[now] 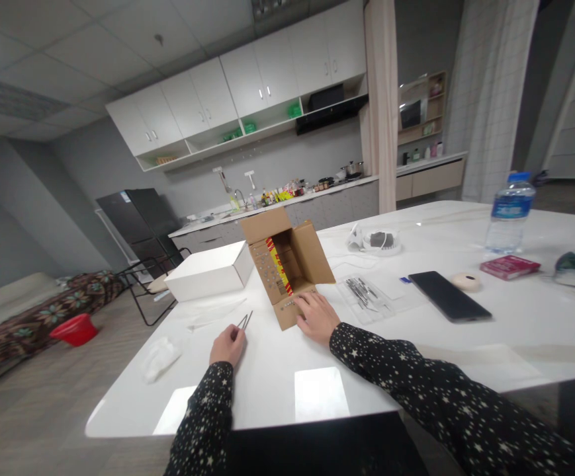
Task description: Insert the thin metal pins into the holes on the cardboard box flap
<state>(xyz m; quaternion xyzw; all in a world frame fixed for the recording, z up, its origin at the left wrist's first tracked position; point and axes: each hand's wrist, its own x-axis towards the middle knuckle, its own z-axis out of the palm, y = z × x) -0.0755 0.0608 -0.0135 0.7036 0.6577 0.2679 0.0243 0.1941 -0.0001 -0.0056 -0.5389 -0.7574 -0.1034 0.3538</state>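
Note:
My left hand [227, 345] is closed around a pair of thin dark tweezers [246, 320], whose tips point up and away from me over the white table. To its right stands an open cardboard box [262, 261], tilted, with its flaps spread and a red and yellow strip [279, 266] along the opening. Rows of small pale dots show on its left panel and lower flap; I cannot make out what they are. My right hand [318, 317] grips the lower flap near its right edge, fingertips on top. A clear tray of slim metal tools [364, 295] lies just right of that hand.
A white box [210, 271] sits behind my left hand, with crumpled tissue [161, 359] nearer me. On the right lie a phone [448, 295], a round beige item [466, 282], a pink pack [509, 267] and a water bottle [510, 215]. A white cabled device [379, 241] stands farther back.

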